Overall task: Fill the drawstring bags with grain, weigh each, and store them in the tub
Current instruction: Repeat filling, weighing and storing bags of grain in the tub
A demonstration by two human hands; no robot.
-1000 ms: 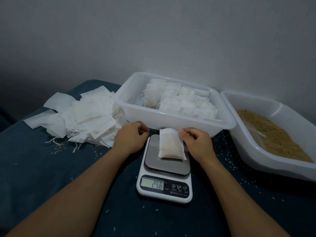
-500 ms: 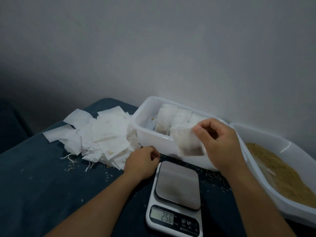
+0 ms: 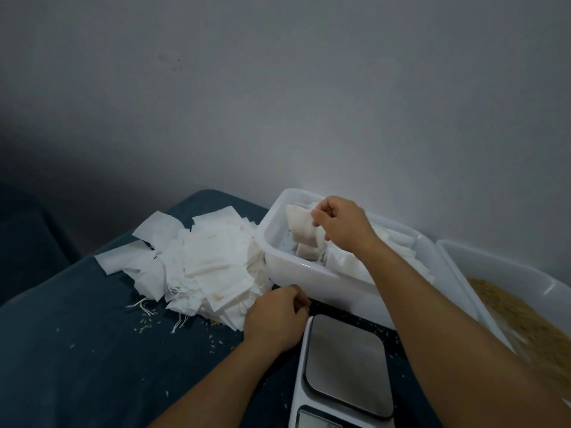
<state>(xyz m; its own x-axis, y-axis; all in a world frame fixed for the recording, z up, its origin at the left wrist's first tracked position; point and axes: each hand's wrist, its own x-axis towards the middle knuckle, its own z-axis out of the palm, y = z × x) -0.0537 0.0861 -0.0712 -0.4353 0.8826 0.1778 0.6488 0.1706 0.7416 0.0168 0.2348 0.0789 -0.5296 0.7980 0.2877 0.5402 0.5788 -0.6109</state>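
My right hand (image 3: 341, 222) pinches a filled white drawstring bag (image 3: 301, 228) and holds it inside the left end of the white storage tub (image 3: 324, 278), above other filled bags (image 3: 349, 262) standing in rows. My left hand (image 3: 276, 318) rests with curled fingers on the dark table beside the scale (image 3: 346, 362), touching the edge of the pile of empty bags (image 3: 200, 264); I cannot see anything in it. The scale's steel plate is bare. A second white tub (image 3: 494, 267) at the right holds brown grain (image 3: 525, 322).
Loose grains (image 3: 145, 324) and bag strings lie scattered on the dark blue table (image 3: 77, 350). A grey wall stands right behind the tubs. The table's left edge drops off near the pile of empty bags.
My right hand lifted the filled bag off the scale and carried it up and left into the storage tub. My left hand stayed by the scale. The camera tilted upward.
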